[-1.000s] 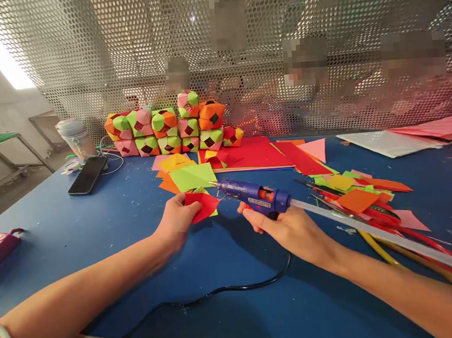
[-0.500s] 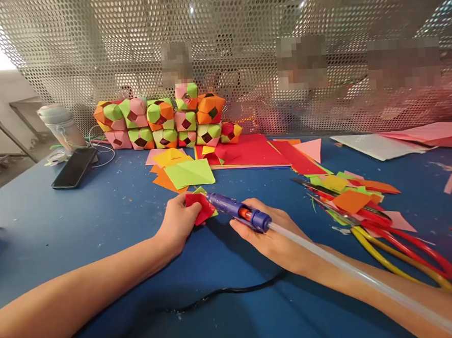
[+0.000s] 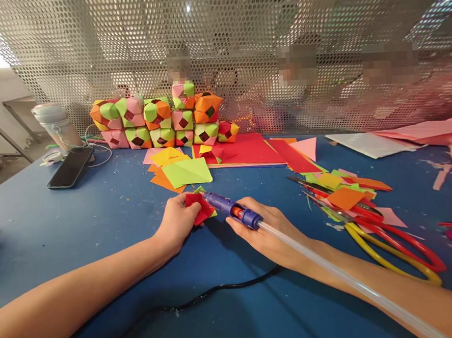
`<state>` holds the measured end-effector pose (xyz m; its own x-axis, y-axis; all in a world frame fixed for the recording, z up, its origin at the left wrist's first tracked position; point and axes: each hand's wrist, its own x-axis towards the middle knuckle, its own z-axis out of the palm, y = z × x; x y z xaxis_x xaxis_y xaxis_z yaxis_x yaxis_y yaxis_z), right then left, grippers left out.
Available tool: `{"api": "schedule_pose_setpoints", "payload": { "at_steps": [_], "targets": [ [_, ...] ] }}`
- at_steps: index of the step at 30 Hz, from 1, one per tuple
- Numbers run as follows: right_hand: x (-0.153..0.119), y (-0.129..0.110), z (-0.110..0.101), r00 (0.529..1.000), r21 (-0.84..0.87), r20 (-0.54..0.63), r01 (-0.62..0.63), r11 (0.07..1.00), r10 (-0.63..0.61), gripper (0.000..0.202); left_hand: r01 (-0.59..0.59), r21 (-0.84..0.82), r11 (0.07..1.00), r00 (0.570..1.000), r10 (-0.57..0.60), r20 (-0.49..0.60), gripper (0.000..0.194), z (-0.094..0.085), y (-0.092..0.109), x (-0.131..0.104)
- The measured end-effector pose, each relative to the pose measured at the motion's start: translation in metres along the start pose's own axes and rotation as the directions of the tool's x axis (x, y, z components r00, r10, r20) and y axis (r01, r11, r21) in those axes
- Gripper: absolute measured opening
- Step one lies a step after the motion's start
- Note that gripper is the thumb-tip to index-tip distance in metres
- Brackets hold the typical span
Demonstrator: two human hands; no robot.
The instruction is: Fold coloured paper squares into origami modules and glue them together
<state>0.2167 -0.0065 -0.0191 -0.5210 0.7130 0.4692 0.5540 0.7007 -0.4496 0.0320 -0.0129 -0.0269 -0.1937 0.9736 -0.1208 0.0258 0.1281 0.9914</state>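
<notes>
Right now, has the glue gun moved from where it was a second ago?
Yes: judged against the light green sheet, the glue gun has shifted left and lower in view.

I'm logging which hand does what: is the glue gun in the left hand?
No, the right hand grips the glue gun, while the left hand holds red paper.

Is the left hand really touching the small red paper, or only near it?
Touching. The head view shows it: the left hand holds the small red paper by one edge, with the thumb laid over it.
</notes>
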Motion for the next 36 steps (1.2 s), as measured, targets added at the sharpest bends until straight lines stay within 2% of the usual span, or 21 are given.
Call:
{"api": "schedule_pose_setpoints", "payload": {
  "at_steps": [4,7,12,16,20,25,29,36],
  "targets": [
    [0.0003,-0.0030,-0.0031,0.999,-0.023,0.012,-0.053,0.998,0.053,0.009,-0.003,-0.003,1.000,1.000,0.003,0.014,0.010,-0.0002,-0.0001,0.0004],
    [0.0002,-0.0038,-0.0035,0.999,-0.017,0.006,-0.036,0.999,0.036,0.008,-0.010,0.003,1.000,1.000,0.010,0.019,0.010,-0.0002,0.0002,0.0004],
    [0.0002,-0.0032,-0.0039,0.997,-0.031,0.070,-0.041,0.999,0.044,0.007,-0.029,0.020,0.999,0.999,0.028,0.021,0.008,-0.0006,0.0006,-0.0004],
    [0.0005,-0.0036,-0.0048,0.997,-0.021,0.044,-0.056,0.998,0.057,0.008,-0.039,0.025,0.999,0.999,0.038,0.025,0.009,-0.0010,0.0002,-0.0009],
    [0.0002,-0.0035,-0.0053,0.996,-0.034,0.083,-0.038,0.999,0.041,0.007,-0.045,0.024,0.999,0.999,0.044,0.021,0.009,-0.0014,-0.0012,-0.0003],
    [0.0003,-0.0033,-0.0061,0.997,-0.060,0.051,-0.047,0.997,0.050,0.007,-0.048,0.017,0.999,0.998,0.048,0.029,0.011,-0.0014,-0.0014,-0.0005],
    [-0.0005,-0.0026,-0.0060,0.995,-0.096,0.085,-0.036,0.995,0.044,0.007,-0.048,0.017,0.999,0.999,0.048,0.016,0.011,-0.0013,-0.0005,-0.0006],
    [-0.0010,-0.0011,-0.0049,0.997,-0.110,0.076,-0.024,0.994,0.033,0.006,-0.049,0.025,0.998,0.998,0.048,0.026,0.012,-0.0008,-0.0002,-0.0011]
  ]
}}
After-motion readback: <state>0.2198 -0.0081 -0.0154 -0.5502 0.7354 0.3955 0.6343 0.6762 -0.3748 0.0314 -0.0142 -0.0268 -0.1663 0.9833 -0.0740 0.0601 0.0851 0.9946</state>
